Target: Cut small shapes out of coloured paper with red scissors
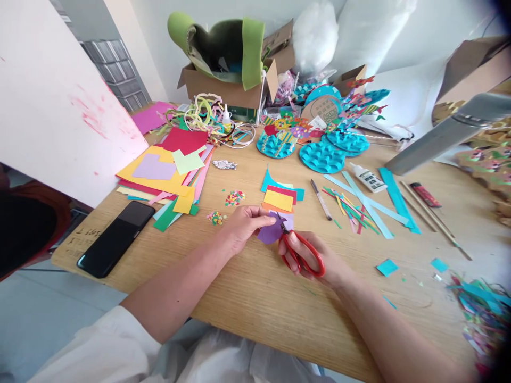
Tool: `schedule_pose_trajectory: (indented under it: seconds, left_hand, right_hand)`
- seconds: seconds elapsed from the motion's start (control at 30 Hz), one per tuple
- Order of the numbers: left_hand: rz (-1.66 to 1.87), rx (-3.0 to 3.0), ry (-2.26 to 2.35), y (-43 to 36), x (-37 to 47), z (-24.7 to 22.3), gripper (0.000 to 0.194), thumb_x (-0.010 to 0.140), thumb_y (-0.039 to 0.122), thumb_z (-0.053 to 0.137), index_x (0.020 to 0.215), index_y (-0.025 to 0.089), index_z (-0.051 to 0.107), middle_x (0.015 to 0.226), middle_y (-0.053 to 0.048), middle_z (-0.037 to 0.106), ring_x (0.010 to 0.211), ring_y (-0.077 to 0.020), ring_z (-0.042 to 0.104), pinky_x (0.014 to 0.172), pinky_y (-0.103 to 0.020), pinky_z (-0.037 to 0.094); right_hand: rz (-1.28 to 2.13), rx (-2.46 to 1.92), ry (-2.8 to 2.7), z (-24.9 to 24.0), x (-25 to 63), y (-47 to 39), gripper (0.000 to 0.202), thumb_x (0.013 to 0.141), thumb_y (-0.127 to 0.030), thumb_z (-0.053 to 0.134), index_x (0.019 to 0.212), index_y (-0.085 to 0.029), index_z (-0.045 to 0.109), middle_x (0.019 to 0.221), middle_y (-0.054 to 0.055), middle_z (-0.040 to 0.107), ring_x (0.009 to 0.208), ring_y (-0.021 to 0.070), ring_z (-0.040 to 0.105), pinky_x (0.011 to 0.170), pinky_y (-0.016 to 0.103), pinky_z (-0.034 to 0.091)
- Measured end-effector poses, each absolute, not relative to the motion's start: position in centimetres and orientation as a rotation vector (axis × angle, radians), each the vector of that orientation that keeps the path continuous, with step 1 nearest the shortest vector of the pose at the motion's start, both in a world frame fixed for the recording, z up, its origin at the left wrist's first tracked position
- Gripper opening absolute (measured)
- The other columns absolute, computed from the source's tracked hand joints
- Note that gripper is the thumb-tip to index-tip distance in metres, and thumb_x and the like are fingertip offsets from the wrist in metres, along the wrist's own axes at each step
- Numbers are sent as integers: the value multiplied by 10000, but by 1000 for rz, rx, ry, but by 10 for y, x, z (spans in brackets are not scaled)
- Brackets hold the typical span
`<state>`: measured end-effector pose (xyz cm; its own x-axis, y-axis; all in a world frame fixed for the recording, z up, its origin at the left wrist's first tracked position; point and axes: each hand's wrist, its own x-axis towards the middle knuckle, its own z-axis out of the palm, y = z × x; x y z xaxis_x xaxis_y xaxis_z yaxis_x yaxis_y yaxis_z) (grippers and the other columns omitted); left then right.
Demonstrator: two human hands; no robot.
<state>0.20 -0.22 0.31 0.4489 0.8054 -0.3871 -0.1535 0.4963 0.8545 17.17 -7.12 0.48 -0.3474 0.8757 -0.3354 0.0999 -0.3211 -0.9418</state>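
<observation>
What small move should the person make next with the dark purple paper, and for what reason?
Probably one short, careful snip: the right hand could close the red scissors a little while the left hand holds the dark purple paper steady. The blades are at its upper edge, and the left fingers pinch its upper left side.

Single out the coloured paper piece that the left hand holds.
The dark purple piece, pinched in the left hand against the red scissors. The yellow piece and blue piece just beyond lie free of both hands.
</observation>
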Motion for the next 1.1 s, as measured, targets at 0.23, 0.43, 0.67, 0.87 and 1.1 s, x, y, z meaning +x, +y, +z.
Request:
schedule_pose_trajectory:
  seconds: [0.23,0.43,0.67,0.87,1.1]
  left_hand:
    - [673,846,924,-2,3,3,180,571,270,772,648,135,683,631,-28,655,535,-100,556,560,-246,412]
    - [662,846,929,-2,2,3,162,580,264,763,628,142,669,614,-21,644,531,-103,555,555,-249,418]
    - [642,846,906,-3,2,4,173,585,277,760,648,139,675,642,-31,656,548,-109,563,578,-262,434]
    - [639,854,900,-3,2,1,175,576,275,759,653,137,683,643,-35,660,558,-108,561,587,-256,423]
    - [633,862,885,-2,1,2,176,576,272,755,661,132,690,637,-35,658,553,-107,554,592,-258,423]
  right_hand:
    - [1733,-1280,-1330,2,173,-72,553,859,-692,485,753,-157,574,445,-42,507,301,41,310,312,186,196]
    - [1730,-1259,-1355,0,174,-71,545,855,-686,501,752,-156,576,446,-44,501,315,44,323,320,189,204]
    - [1746,-1288,-1348,4,173,-72,557,852,-702,485,756,-160,567,466,-39,509,321,49,337,325,192,203]
    - [1726,-1298,-1373,6,173,-72,574,850,-713,474,751,-156,570,455,-38,507,315,48,319,323,194,204]
    - [1732,-1303,-1381,8,173,-72,588,839,-735,462,761,-160,560,472,-40,511,305,45,316,315,192,210]
